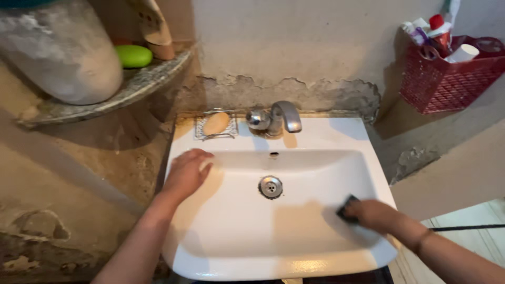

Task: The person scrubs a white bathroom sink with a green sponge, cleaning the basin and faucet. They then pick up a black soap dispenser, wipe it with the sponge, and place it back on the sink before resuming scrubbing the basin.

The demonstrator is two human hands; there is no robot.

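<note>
A white ceramic sink fills the middle of the view, with a metal drain in its bowl. My left hand rests flat on the sink's left rim, fingers together, holding nothing. Inside the bowl at the right, my right hand presses a small dark sponge against the basin's inner wall. A chrome tap stands at the back of the sink, its spout pointing forward.
A wire soap dish with an orange soap bar sits left of the tap. A stone corner shelf holds a green soap and a large grey jar. A red basket of toiletries hangs at the right wall.
</note>
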